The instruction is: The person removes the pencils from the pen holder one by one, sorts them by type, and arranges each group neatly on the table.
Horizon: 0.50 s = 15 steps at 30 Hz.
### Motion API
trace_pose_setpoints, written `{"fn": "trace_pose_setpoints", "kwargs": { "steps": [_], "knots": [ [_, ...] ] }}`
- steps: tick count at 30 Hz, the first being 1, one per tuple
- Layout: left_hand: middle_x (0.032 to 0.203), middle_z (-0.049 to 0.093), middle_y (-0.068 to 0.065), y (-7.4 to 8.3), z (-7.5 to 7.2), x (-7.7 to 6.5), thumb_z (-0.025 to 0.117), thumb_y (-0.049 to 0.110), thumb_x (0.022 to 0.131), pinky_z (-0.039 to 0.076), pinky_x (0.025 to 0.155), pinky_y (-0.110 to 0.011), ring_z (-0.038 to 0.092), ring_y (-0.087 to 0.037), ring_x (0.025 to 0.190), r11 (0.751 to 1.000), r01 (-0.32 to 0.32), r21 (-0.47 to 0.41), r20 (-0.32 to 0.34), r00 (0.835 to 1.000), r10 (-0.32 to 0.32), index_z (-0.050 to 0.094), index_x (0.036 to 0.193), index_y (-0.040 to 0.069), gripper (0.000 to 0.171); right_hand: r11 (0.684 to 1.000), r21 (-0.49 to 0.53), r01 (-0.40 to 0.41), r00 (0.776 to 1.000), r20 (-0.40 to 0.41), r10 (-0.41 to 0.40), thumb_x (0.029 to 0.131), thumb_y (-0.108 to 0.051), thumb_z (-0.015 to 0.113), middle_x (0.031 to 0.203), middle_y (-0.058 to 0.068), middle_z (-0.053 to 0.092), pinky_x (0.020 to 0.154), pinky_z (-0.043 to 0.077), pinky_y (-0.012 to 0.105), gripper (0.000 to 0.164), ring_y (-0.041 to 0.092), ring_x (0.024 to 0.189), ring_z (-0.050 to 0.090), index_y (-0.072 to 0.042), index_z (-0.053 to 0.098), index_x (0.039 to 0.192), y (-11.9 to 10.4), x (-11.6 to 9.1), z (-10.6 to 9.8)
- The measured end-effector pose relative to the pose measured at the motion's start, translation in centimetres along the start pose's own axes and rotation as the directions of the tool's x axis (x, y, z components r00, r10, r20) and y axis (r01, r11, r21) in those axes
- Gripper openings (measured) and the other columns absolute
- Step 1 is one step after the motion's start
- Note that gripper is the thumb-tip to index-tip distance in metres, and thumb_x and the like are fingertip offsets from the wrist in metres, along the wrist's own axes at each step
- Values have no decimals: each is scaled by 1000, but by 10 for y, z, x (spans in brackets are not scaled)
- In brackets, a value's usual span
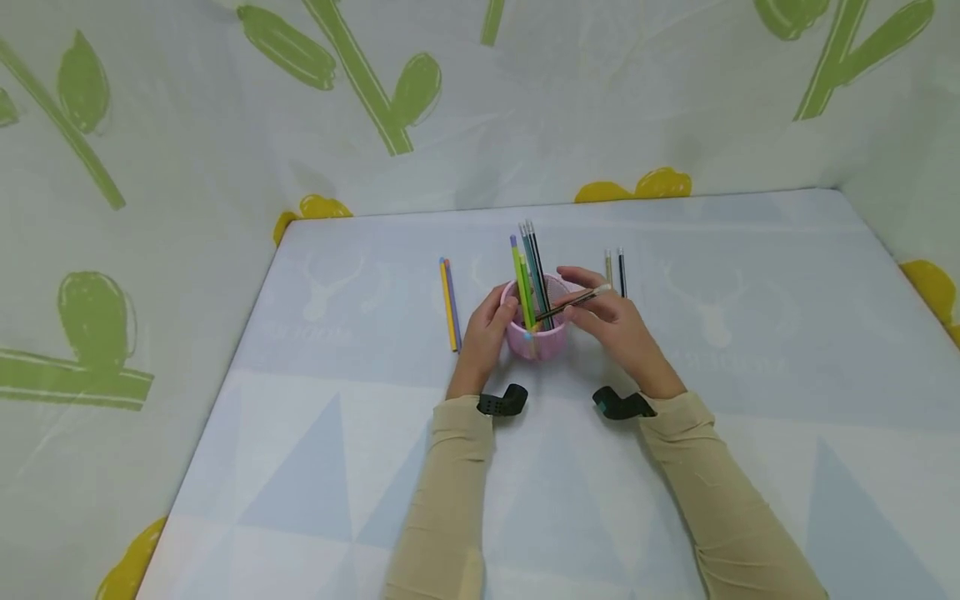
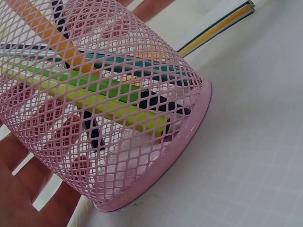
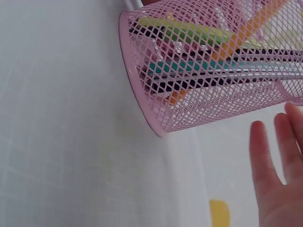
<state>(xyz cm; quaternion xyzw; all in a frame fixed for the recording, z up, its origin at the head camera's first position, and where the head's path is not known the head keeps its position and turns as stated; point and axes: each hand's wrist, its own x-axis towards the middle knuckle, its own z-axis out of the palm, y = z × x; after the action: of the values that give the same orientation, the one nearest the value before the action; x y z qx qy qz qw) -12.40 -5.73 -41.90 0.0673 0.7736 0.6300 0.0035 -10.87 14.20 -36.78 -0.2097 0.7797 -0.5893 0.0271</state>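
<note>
A pink mesh pencil cup [image 1: 551, 344] stands on the table with several pencils in it. My left hand [image 1: 482, 337] grips its left side; the fingers [image 2: 35, 182] show around the mesh in the left wrist view. Green pencils [image 1: 525, 292] and darker striped pencils [image 1: 537, 275] lean inside the cup. Over the rim, my right hand [image 1: 621, 329] pinches a dark striped pencil [image 1: 573, 302] that slants down into the cup. An orange pencil [image 3: 244, 35] crosses the others inside the mesh. The right wrist view shows some right fingers [image 3: 262, 156] but not the pinch.
Left of the cup, a yellow-orange pencil [image 1: 448, 304] and a purple one [image 1: 454, 312] lie side by side. Two striped pencils [image 1: 622, 271] lie beyond the right hand, partly covered by it. A wall cloth with green leaves [image 1: 288, 46] rises behind the table.
</note>
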Motion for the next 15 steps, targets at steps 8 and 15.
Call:
{"fn": "trace_pose_setpoints", "kwargs": {
  "steps": [8, 15],
  "knots": [
    [120, 53, 6, -4, 1, -2, 36, 51, 90, 35, 96, -36, 47, -10, 107, 999, 36, 21, 5, 999, -36, 50, 125, 24, 46, 991, 131, -12, 988, -149, 31, 92, -26, 47, 120, 0, 54, 93, 38, 42, 29, 17, 111, 47, -7, 61, 108, 23, -1, -6],
    [116, 57, 5, -2, 0, -2, 35, 53, 89, 37, 94, -36, 50, -10, 102, 1000, 1, 12, 3, 1000, -1, 51, 124, 24, 48, 979, 184, 85, 969, -244, -38, 95, -20, 43, 106, 11, 60, 80, 45, 32, 26, 24, 95, 56, -2, 59, 104, 16, -2, -7]
  ]
}}
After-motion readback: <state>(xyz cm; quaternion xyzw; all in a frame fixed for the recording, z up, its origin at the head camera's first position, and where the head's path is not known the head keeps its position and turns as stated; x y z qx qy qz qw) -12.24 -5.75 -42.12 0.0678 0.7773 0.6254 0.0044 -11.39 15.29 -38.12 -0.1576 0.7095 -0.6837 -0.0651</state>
